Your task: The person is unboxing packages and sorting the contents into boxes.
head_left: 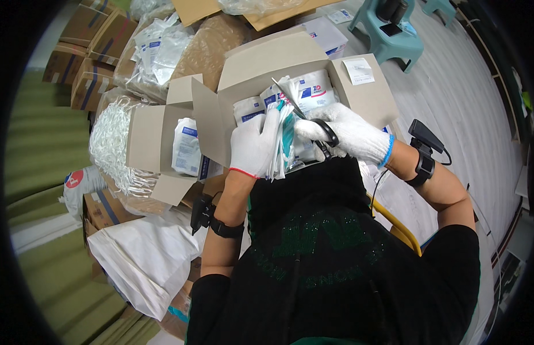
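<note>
My left hand (252, 144), in a white knit glove, grips a bundle of flat white and teal packets (281, 138) held upright in front of my chest. My right hand (350, 133), gloved too, holds black-handled scissors (313, 123) whose blades point up and left against the top of the bundle. Both hands hover over an open cardboard box (304, 63) filled with white sealed packets with blue labels (313, 92). A black band sits on each wrist.
A smaller open box (149, 135) with one white packet stands at the left, beside a heap of white cords (114, 144). Cardboard cartons (91, 52) and plastic bags are stacked behind. A teal stool (387, 31) stands at the back right. White sacks (143, 256) lie lower left.
</note>
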The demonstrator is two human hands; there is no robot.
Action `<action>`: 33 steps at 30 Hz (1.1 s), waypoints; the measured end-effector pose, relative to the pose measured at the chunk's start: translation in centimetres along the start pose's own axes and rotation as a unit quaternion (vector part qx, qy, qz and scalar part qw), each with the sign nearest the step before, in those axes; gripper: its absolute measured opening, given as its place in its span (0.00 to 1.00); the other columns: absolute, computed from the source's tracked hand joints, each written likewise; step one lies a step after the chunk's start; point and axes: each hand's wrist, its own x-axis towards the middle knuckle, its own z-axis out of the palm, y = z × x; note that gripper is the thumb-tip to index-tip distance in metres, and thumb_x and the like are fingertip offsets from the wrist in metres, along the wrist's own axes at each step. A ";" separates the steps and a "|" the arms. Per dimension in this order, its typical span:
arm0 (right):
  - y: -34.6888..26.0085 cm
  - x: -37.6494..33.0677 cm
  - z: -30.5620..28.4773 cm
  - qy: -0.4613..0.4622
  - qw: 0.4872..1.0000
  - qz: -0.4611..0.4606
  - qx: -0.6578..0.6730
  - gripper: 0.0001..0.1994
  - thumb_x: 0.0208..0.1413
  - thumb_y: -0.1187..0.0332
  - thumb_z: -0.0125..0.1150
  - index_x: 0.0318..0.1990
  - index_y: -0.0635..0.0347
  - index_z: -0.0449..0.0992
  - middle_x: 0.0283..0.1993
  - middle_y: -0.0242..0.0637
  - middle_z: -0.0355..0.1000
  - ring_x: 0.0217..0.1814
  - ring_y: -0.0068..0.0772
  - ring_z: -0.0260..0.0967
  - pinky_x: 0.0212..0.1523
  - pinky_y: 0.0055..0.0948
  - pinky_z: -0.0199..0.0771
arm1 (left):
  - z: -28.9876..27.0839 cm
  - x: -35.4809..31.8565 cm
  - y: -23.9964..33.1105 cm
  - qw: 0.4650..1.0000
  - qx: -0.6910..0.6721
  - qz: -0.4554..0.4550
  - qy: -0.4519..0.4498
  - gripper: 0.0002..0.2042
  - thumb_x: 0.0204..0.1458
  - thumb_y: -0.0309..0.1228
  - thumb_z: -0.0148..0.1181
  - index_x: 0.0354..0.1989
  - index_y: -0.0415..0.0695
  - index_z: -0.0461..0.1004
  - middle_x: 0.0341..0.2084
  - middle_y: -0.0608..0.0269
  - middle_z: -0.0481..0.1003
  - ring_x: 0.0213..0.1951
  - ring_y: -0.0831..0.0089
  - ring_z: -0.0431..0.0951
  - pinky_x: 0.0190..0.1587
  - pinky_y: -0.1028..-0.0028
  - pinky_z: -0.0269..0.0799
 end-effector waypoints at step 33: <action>0.3 0.5 0.8 -0.008 0.974 0.009 -0.228 0.31 0.57 0.37 0.66 0.37 0.63 0.84 0.24 0.38 0.75 0.26 0.28 0.74 0.30 0.30 0.73 | -1.8 4.5 -0.2 0.974 -0.040 -0.154 -0.163 0.09 0.45 0.30 0.64 0.31 0.36 0.78 0.26 0.57 0.77 0.29 0.72 0.77 0.36 0.70 0.74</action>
